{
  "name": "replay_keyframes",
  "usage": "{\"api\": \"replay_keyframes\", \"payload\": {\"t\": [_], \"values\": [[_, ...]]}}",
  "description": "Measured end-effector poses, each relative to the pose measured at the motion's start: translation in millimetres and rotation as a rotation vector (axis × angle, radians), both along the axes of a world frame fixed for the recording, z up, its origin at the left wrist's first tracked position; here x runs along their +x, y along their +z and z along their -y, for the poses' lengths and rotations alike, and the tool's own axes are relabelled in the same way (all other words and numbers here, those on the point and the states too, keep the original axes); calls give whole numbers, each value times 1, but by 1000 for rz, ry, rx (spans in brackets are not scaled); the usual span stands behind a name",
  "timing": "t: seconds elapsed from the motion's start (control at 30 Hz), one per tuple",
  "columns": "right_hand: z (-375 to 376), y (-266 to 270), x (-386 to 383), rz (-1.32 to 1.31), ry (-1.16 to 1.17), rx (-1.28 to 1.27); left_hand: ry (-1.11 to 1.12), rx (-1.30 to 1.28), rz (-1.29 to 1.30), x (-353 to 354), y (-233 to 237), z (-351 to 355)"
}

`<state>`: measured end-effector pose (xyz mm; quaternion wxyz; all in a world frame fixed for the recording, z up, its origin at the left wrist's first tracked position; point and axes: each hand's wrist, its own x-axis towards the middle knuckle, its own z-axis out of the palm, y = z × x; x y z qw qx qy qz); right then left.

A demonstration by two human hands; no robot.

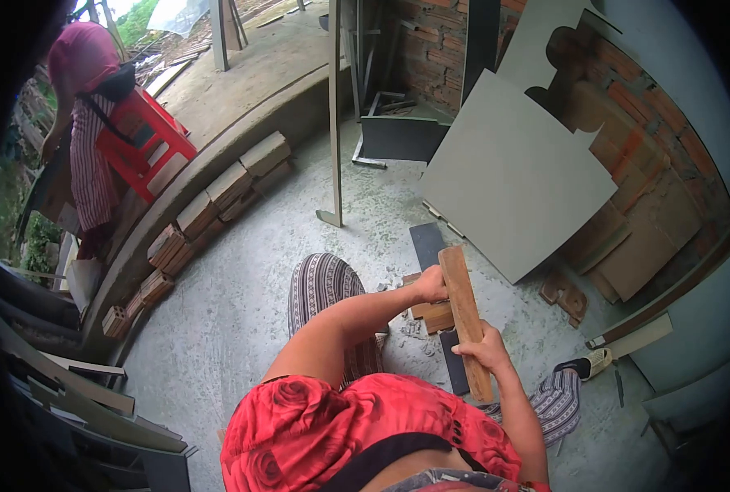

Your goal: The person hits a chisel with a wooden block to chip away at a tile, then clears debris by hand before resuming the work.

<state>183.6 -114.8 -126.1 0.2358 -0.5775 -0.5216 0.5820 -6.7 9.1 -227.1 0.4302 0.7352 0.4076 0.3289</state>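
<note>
Both hands gripping the plank, left hand up top, right hand lower, over the block and tile. Looks like tapping it down, so the next hit needs square aim.

my red rose-print sleeveless top, black band across it, striped baggy trousers, pale shoe, bare left hand, bare right hand
</note>
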Motion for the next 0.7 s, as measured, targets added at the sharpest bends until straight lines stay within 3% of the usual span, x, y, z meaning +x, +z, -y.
{"api": "replay_keyframes", "payload": {"t": [0.07,0.37,0.4,0.47,0.53,0.6,0.7], "values": [[1,9,-5,-20,2,89,15,-4,-51,0,0,0],[-2,8,4,14,-8,54,41,-10,-58,6,5,-3],[-1,10,7,28,-19,18,-13,-181,-59,5,-3,-9],[0,39,6,-56,-109,213,-8,-203,46,7,-4,-16],[-2,65,12,-132,-114,341,-13,-275,-41,3,17,-15],[1,81,9,-187,-188,501,4,-270,-50,3,4,-19],[4,73,6,-188,-189,449,0,-281,-28,5,4,-18]]}}
